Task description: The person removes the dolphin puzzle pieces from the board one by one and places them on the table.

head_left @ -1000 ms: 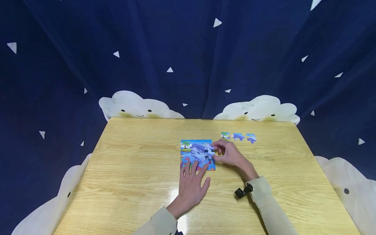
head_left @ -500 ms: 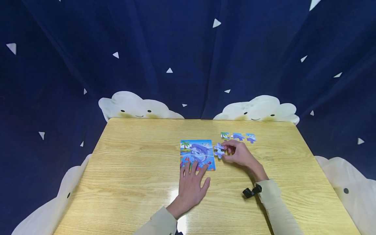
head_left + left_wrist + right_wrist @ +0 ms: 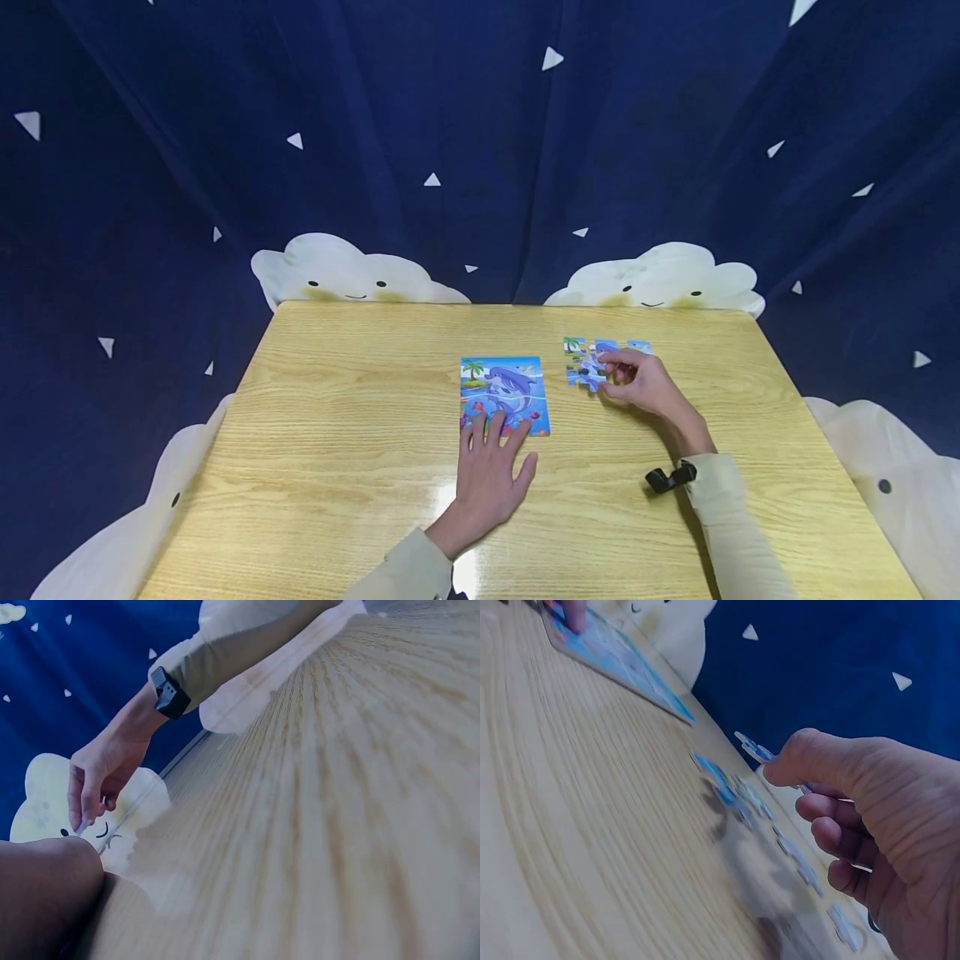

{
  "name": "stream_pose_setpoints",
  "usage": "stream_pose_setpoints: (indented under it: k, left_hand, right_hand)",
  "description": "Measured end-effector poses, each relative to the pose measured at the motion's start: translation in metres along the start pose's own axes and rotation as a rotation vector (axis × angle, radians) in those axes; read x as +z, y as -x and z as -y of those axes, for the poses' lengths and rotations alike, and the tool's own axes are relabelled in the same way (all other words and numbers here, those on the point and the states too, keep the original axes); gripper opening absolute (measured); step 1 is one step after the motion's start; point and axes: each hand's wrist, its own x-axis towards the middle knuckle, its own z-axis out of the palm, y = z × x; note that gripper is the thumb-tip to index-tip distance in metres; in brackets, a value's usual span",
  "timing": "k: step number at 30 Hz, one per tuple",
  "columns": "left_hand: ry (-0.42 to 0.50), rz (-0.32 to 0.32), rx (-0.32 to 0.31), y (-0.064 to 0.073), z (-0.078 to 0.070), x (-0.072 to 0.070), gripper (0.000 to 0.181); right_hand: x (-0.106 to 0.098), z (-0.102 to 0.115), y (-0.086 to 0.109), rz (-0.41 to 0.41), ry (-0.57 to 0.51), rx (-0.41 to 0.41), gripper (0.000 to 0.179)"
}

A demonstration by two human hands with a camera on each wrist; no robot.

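My left hand (image 3: pixel 491 479) lies with spread, straight fingers on the lower edge of a square dolphin picture board (image 3: pixel 517 387), which has a palm tree in one corner. To the right of the board, my right hand (image 3: pixel 648 387) pinches a blue and purple jigsaw piece (image 3: pixel 593 372) between thumb and fingers. In the right wrist view this pinched piece (image 3: pixel 754 748) is seen edge-on, raised above the table. Just beyond it lie loose jigsaw pieces: a palm tree piece (image 3: pixel 573 344), a dolphin piece (image 3: pixel 606 344) and a blue corner piece (image 3: pixel 641 345), partly behind my right hand.
Another blue piece (image 3: pixel 572 377) lies below the palm tree piece, partly covered by the held one. The wooden table (image 3: pixel 337 433) ends at a dark blue curtain (image 3: pixel 480 125) with white triangles and clouds. A black wrist camera (image 3: pixel 671 477) sits at my right sleeve.
My right hand has carried the jigsaw piece from over the board's right side rightward to the loose pieces, uncovering the board's picture. My left hand has stayed in place.
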Motion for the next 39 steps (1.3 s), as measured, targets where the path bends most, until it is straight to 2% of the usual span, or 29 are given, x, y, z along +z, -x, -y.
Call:
stream_pose_setpoints:
  k: [3, 8, 14, 16, 22, 28, 39]
  left_hand:
    - [-0.008, 0.003, 0.002, 0.0, 0.0, 0.0, 0.051]
    - [-0.039, -0.027, 0.0, 0.002, 0.003, 0.003, 0.05]
    - [-0.035, 0.01, -0.005, 0.004, 0.003, 0.003, 0.051]
    - [-0.033, 0.012, -0.004, 0.005, 0.002, 0.002, 0.051]
    - [-0.017, -0.034, 0.016, 0.004, 0.0, 0.003, 0.05]
    - [-0.03, -0.026, 0.011, 0.002, 0.0, 0.003, 0.05]
    - [-0.033, -0.004, 0.011, 0.001, -0.001, 0.001, 0.051]
  right_hand:
    - [-0.007, -0.006, 0.002, -0.002, 0.001, 0.05, 0.043]
    - [-0.012, -0.016, 0.003, 0.036, -0.033, 0.109, 0.044]
    - [-0.014, -0.027, 0.005, 0.081, -0.014, 0.165, 0.044]
    - [-0.016, -0.029, 0.005, 0.099, 0.0, 0.169, 0.045]
    - [-0.024, -0.028, 0.003, 0.135, 0.037, 0.187, 0.044]
    - [-0.029, -0.029, 0.003, 0.16, 0.066, 0.201, 0.045]
    - [-0.024, -0.021, 0.006, 0.125, 0.11, 0.184, 0.048]
